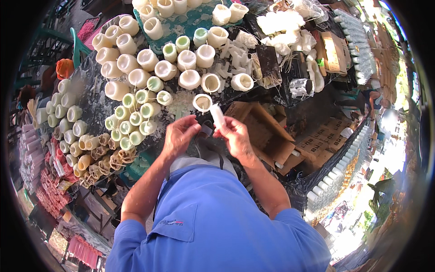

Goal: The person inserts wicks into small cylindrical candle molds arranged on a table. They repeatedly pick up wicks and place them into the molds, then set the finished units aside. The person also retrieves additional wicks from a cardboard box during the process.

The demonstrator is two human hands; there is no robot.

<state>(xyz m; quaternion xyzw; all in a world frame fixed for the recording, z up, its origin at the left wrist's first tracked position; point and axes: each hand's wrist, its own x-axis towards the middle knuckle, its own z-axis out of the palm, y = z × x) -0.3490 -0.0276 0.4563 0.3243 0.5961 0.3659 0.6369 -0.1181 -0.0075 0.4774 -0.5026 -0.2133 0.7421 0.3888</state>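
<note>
My right hand [235,136] is closed around the lower end of a short white candle [217,115], which points up and slightly left. My left hand [180,135] is beside it, fingers half bent and thumb apart, with nothing visible in it. Just beyond the hands, at the table's near edge, a cream cup-shaped candle [202,103] with a hollow top stands close to the white candle's tip. Other round cream candles [189,79] stand behind it, and smaller pale green ones [136,119] cluster to the left.
White wax pieces [233,56] lie in a heap among the candles. An open cardboard box [267,136] sits below the table at right. Brownish candles [97,154] stand at the near left. Another person [374,97] is far off to the right.
</note>
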